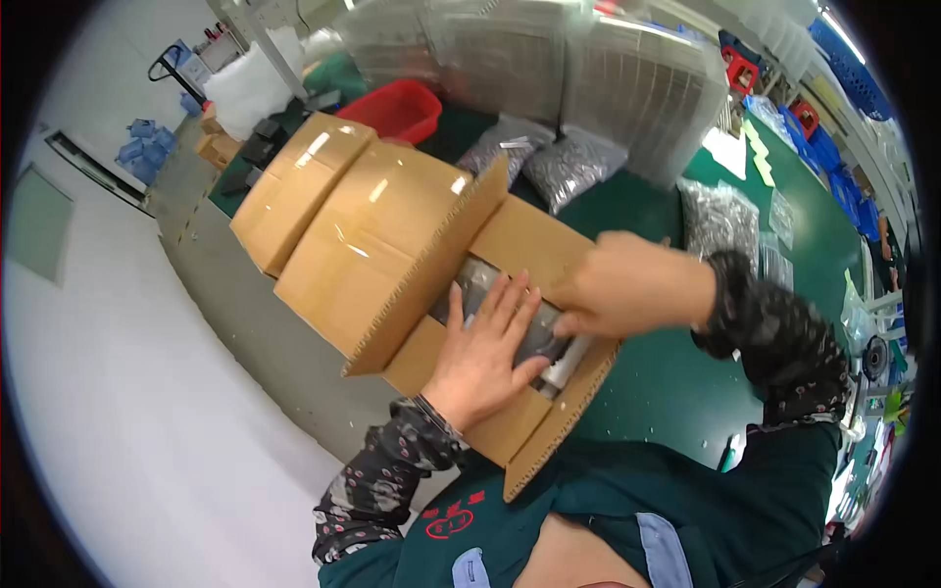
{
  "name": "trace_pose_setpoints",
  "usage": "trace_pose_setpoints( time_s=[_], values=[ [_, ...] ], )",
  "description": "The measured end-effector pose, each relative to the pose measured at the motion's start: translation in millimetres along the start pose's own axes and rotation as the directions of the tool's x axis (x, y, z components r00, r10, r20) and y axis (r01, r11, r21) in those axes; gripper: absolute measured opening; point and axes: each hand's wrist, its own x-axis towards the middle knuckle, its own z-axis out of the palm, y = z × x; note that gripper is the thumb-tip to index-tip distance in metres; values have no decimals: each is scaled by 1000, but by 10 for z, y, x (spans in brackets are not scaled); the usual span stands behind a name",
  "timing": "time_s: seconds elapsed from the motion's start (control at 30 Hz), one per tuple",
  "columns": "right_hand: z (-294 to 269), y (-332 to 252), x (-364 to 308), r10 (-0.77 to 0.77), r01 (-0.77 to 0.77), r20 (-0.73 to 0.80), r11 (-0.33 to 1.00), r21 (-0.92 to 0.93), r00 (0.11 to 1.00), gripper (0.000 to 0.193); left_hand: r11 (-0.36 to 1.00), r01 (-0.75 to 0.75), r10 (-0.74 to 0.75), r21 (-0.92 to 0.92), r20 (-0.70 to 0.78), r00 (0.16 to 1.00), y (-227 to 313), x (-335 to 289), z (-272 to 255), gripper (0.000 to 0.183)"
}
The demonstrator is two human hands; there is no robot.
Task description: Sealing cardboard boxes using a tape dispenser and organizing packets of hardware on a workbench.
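Observation:
An open cardboard box [520,245] lies on the green table, its flaps spread. Inside it lie clear plastic bags of small grey parts [478,282]. My left hand [485,348] presses flat on the bags, fingers spread. My right hand [627,284] reaches in from the right, its fingers curled around the bag's edge [564,358] at the box's near side. Both forearms wear dark patterned sleeves.
Two sealed taped cartons [333,211] sit left of the open box. Behind stand a red bin [397,108], bags of grey parts [573,167] and stacked clear trays [549,59]. Blue bins [833,157] line the far right. A pale floor lies left.

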Motion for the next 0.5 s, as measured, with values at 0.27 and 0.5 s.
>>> trace_pose_setpoints(
  time_s=[0.27,0.5],
  values=[
    [321,-353,-69,-198,257,-669,966,-12,716,28,999,23,-23,-45,-5,1000,-53,34,-4,72],
    [494,-295,648,-203,352,-780,936,24,592,14,971,-87,46,225,183,982,-238,42,224,42]
  ],
)
